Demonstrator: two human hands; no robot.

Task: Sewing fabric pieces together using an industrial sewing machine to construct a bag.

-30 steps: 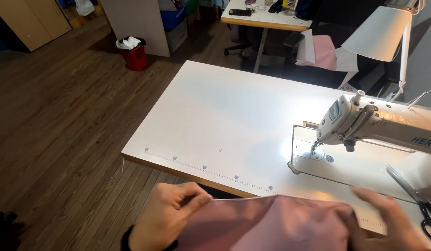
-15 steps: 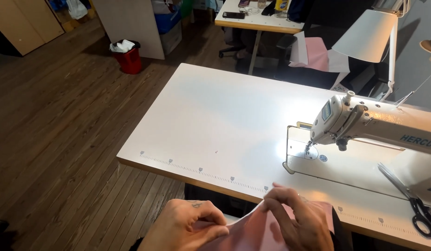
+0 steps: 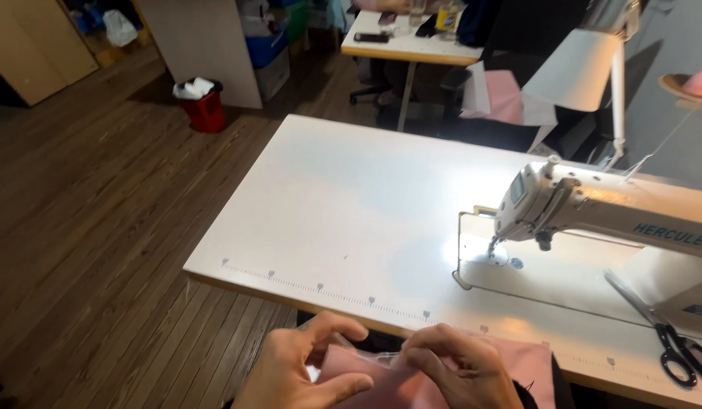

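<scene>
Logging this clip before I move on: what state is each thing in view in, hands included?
Pink fabric: bunched at the table's near edge, pinched by both hands.
Left hand: fingers spread, thumb on the fabric.
Right hand: curled, pinching the fabric's top edge.
Sewing machine: nothing under its needle, work light on.
Scissors: shut, lying flat on the table.
Red bin: upright, filled with white waste.

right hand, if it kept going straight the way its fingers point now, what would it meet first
The right hand points leftward across the pink fabric, so it would probably meet the left hand's fingers first; depth is unclear.
</scene>
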